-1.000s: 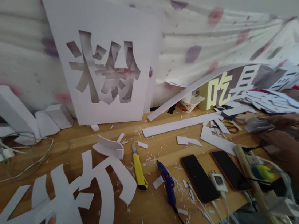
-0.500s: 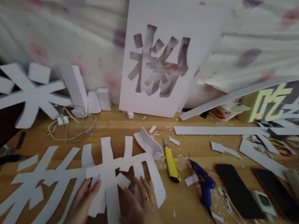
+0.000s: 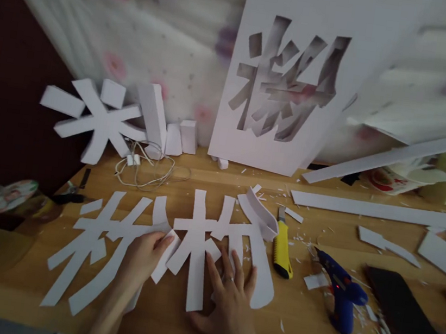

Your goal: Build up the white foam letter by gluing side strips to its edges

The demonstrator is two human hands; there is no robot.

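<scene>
My left hand [image 3: 144, 258] pinches a small white foam-board piece [image 3: 165, 258] between thumb and fingers, beside a flat white cut-out character [image 3: 199, 240] on the table. My right hand [image 3: 230, 294] lies with fingers spread over the lower right of that cut-out, its fingertips touching the strokes. Left of them another flat white cut-out character [image 3: 86, 236] lies on the wood, partly covered by my left forearm. A curved white strip [image 3: 260, 214] stands on edge at the cut-out's upper right.
A yellow utility knife [image 3: 284, 249] and a blue glue gun [image 3: 340, 289] lie to the right, near a black phone [image 3: 397, 310]. Behind stand a white board with a cut-through character [image 3: 226, 140], thick white letter parts [image 3: 103, 124] and a white cable [image 3: 143, 178].
The view has swung left. My left hand has moved away from the cut-out's middle stroke with the small piece, and the cut-out lies flatter. My right hand is now spread over it.
</scene>
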